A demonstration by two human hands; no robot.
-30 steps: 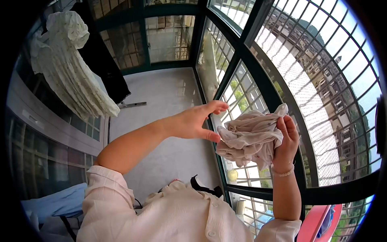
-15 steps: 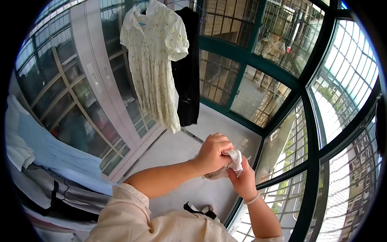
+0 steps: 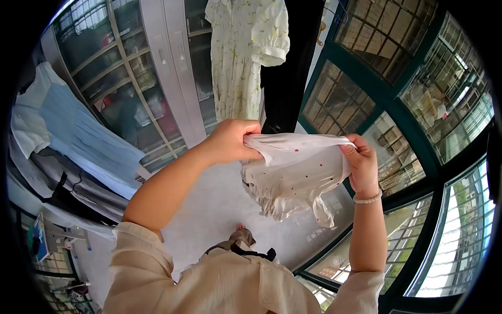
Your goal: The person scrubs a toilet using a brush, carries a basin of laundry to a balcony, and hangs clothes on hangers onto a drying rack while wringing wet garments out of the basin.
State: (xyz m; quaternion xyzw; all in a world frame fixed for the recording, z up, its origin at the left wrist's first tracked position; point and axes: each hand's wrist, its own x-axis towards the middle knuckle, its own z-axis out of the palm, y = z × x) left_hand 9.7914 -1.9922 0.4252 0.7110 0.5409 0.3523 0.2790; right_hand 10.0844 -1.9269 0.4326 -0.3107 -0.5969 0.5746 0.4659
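A small white garment [image 3: 298, 170] printed with tiny red and dark stars is stretched between my hands at chest height. My left hand [image 3: 235, 140] pinches its upper left corner between thumb and fingers. At the upper right corner, my right hand [image 3: 361, 159], with a beaded bracelet [image 3: 367, 198] on the wrist, grips the cloth the same way. The top edge is fairly taut, while the lower part hangs wrinkled and gathered. Which kind of garment it is, I cannot tell.
A pale floral dress [image 3: 235, 63] and black clothing [image 3: 287, 78] hang ahead. On the left hang a light blue garment [image 3: 86, 131] and grey clothes [image 3: 78, 180]. Sliding glass doors [image 3: 130, 78] stand behind them. Green-framed barred windows [image 3: 389, 99] run along the right. Below is a pale tiled floor [image 3: 193, 230].
The white garment was bunched up between my close-held hands. My hands have moved apart and the cloth is now spread between them. The view has shifted, with the floral dress higher and further right.
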